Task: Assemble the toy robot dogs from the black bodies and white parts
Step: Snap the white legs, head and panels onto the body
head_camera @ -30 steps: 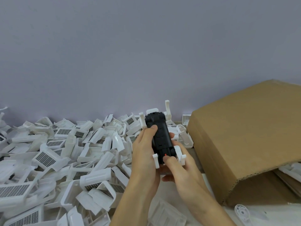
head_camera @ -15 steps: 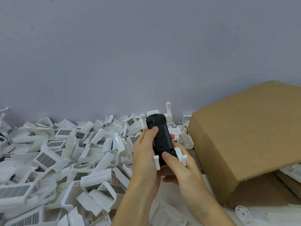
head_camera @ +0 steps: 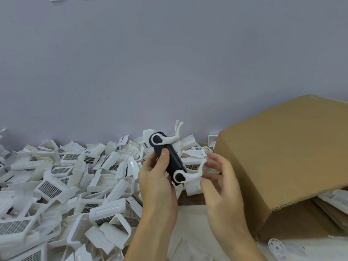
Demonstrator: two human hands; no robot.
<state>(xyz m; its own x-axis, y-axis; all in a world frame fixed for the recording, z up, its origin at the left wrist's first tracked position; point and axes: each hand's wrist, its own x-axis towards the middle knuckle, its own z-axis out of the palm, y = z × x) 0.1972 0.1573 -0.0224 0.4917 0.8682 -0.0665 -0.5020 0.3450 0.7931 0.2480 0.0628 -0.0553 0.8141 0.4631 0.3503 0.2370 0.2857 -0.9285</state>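
My left hand (head_camera: 156, 181) grips a black toy dog body (head_camera: 174, 159) held up over the table, thumb pressed on its side. The body is turned side-on, showing two white legs on round hubs: one at the far end (head_camera: 165, 140) and one at the near end (head_camera: 190, 177), both pointing right. My right hand (head_camera: 222, 185) is blurred, with fingers spread around the foot of the near leg; whether it touches the leg is unclear. A big pile of loose white parts (head_camera: 75, 178), many with grey grilles, covers the table on the left.
A large cardboard box (head_camera: 282, 157) lies tilted at the right, close to my right hand. More white parts (head_camera: 335, 200) show under its raised flap. A flat white round-ended piece (head_camera: 276, 248) lies at the bottom right. A pale wall stands behind.
The black body has been rolled from underside-up to side-on, so the legs now point right. My right hand has come off the body's near end and opened beside the near leg.
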